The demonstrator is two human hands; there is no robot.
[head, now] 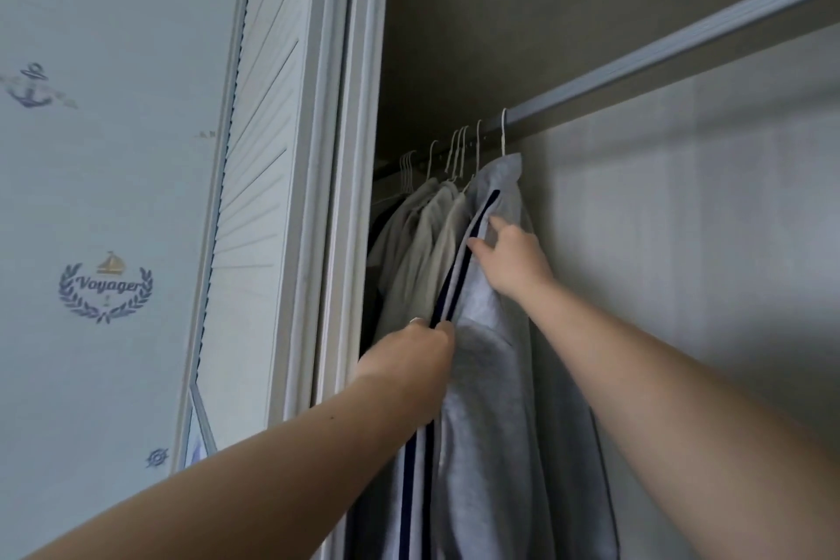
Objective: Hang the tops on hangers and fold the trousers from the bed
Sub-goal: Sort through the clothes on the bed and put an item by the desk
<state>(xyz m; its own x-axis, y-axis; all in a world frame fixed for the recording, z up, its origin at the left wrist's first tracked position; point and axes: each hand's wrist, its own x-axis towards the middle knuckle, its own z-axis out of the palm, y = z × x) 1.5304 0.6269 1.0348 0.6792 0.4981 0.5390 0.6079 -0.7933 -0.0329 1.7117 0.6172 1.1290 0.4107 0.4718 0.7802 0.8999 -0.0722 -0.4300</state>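
grey top already on its hanger on the wardrobe rail, rightmost. left hand grips the striped front edge, likely tugging it straight; right hand lies flat-fingered on the shoulder, steadying, gripping nothing.

Wardrobe rail slopes up to the right, above both hands. Row of white hanger hooks on it, bunched above and left of right hand. Rightmost hook carries grey top with navy stripe; right hand rests on it, left hand grips its striped edge. Pale tops hang packed just left, above left hand. Dark garment further left, unclear
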